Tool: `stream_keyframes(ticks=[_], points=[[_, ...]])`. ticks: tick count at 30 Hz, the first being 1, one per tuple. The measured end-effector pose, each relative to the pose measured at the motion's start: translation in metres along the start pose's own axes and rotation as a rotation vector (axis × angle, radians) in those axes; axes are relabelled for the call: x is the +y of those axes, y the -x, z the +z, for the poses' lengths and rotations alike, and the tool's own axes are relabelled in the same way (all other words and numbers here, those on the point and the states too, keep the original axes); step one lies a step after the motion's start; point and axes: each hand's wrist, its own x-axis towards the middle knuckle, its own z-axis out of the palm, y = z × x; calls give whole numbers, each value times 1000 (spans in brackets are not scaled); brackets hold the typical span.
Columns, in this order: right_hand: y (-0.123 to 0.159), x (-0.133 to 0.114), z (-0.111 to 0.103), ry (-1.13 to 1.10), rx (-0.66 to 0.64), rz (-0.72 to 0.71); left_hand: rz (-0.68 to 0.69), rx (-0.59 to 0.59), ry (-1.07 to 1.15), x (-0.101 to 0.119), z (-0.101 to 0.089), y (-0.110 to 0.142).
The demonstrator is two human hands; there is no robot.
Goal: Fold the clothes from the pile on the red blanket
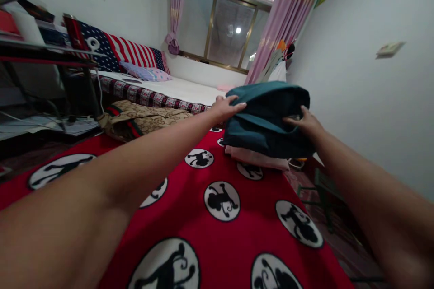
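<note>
A folded dark teal cloth point(261, 131), perhaps a garment, is held up at the far end of the red bed cover point(251, 216). My left hand point(226, 107) grips its upper left edge, with thumb and fingers closed on the fabric. On the right side my right hand point(303, 122) pinches the cloth, the thumb pressed over a fold. Directly beneath the teal cloth lies a folded pale pink cloth point(256, 157). Whether the two touch is hard to tell. The bed cover carries white circles with black monkey figures.
A brown patterned cloth point(149, 119) with green and red stripes lies at left on the bed. Beyond it is a second bed point(193, 90) with a purple pillow point(149, 72). A cluttered desk point(50, 52) stands far left, a dark green stool point(322, 189) right.
</note>
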Motion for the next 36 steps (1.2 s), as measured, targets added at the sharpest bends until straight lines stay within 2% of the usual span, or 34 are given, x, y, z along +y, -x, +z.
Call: stream_keyframes(ticks=[2, 5, 8, 10, 12, 14, 16, 18, 22, 25, 28, 30, 32, 34, 35, 36], points=[[7, 12, 38, 77, -122, 108, -48, -156, -61, -26, 39, 12], [48, 24, 97, 158, -304, 108, -11, -352, -150, -71, 93, 59], [78, 34, 129, 164, -379, 99, 106, -385, -251, -104, 124, 102], [82, 36, 131, 173, -357, 99, 158, -349, -336, -113, 131, 116], [85, 29, 125, 210, -245, 80, 186, -292, -384, -116, 132, 119], [97, 10, 119, 240, -65, 9, 192, -250, -402, -114, 131, 119], [125, -17, 121, 231, 31, -105, 176, -236, -428, -111, 131, 119], [163, -47, 129, 200, -56, -182, 135, -234, -466, -107, 132, 122], [228, -90, 145, 179, -391, -199, 68, -232, -539, -98, 131, 145], [249, -100, 141, 182, -469, -189, 121, -249, -521, -92, 117, 176], [259, -101, 130, 165, -487, -163, 218, -340, -420, -92, 90, 205], [266, -101, 124, 137, -499, -155, 288, -451, -311, -99, 61, 209], [270, -103, 120, 113, -495, -159, 291, -544, -200, -112, 25, 195], [272, -105, 119, 97, -472, -156, 202, -470, -221, -130, -18, 164], [272, -106, 119, 91, -456, -151, 139, -358, -259, -140, -41, 146], [272, -106, 119, 82, -443, -149, 61, -138, -348, -149, -64, 128]])
